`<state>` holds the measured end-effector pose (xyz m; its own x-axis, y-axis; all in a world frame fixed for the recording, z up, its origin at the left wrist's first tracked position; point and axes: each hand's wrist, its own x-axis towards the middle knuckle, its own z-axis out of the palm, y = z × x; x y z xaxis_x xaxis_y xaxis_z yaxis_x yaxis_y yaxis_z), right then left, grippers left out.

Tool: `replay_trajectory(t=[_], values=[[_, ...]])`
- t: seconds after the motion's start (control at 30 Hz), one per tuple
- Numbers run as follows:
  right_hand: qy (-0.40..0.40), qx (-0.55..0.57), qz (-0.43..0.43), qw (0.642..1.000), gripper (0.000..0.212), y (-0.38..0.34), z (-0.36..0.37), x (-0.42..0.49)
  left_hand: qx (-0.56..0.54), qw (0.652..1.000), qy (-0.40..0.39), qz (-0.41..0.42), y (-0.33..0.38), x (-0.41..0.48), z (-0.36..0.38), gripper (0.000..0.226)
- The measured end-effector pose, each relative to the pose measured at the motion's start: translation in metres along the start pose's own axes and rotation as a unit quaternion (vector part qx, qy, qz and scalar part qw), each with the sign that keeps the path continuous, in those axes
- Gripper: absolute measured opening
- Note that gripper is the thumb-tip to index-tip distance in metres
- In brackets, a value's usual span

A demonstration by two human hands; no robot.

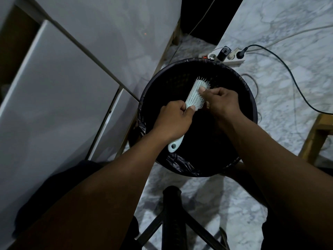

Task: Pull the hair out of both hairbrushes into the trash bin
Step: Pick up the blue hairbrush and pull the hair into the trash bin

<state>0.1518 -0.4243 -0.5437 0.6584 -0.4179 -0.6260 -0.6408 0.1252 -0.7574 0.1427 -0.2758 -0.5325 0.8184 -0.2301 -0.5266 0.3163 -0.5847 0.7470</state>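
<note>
A pale mint hairbrush (195,92) is held over the round black trash bin (153,82), which is lined with a dark bag. My left hand (173,121) is wrapped around the brush's handle, whose end with a hole sticks out below the hand. My right hand (221,101) rests against the bristle side of the brush head, with its fingers curled and the thumb pressed on the bristles. Whether hair is between the fingers is too dark to tell. Only one brush is in view.
A white cabinet with drawers (54,87) stands to the left. A power strip (228,55) with plugs and a black cable (288,73) lies on the marble floor behind the bin. A wooden leg (317,138) is at the right, a black chair base (173,219) below.
</note>
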Motion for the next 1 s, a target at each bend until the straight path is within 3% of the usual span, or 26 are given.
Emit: replay_trajectory(t=[0.23, 0.4, 0.47, 0.53, 0.63, 0.7, 0.8, 0.9, 1.0], values=[[0.028, 0.058, 0.099, 0.993, 0.038, 0.001, -0.001, 0.007, 0.038, 0.999, 0.022, -0.024, -0.008, 0.003, 0.0, 0.042], [0.008, -0.093, -0.002, 0.996, 0.053, 0.009, -0.007, 0.008, 0.018, 1.0, -0.003, -0.022, -0.006, 0.003, -0.002, 0.044], [-0.015, -0.066, -0.034, 0.997, 0.038, 0.009, -0.007, 0.008, 0.006, 0.999, -0.029, -0.025, -0.004, 0.003, -0.001, 0.043], [0.012, -0.07, -0.052, 0.996, 0.019, 0.008, -0.01, 0.013, -0.001, 0.999, -0.046, -0.024, -0.004, 0.003, -0.002, 0.041], [0.056, -0.084, -0.044, 0.994, 0.02, 0.007, -0.017, 0.019, -0.006, 0.998, -0.06, -0.018, -0.002, 0.001, -0.002, 0.039], [0.068, -0.031, -0.021, 0.997, 0.025, 0.008, -0.018, 0.02, -0.004, 0.998, -0.065, -0.018, 0.0, 0.001, -0.002, 0.038], [0.086, 0.127, 0.088, 0.984, 0.024, 0.003, -0.015, 0.022, 0.0, 0.998, -0.066, -0.023, -0.001, 0.001, -0.003, 0.038], [0.027, 0.167, 0.15, 0.974, 0.031, 0.0, -0.012, 0.022, 0.013, 0.998, -0.048, -0.042, -0.005, 0.003, -0.003, 0.044], [-0.083, 0.006, 0.05, 0.995, 0.051, 0.008, -0.002, 0.012, 0.014, 0.998, -0.037, -0.053, -0.007, 0.004, -0.005, 0.045]])
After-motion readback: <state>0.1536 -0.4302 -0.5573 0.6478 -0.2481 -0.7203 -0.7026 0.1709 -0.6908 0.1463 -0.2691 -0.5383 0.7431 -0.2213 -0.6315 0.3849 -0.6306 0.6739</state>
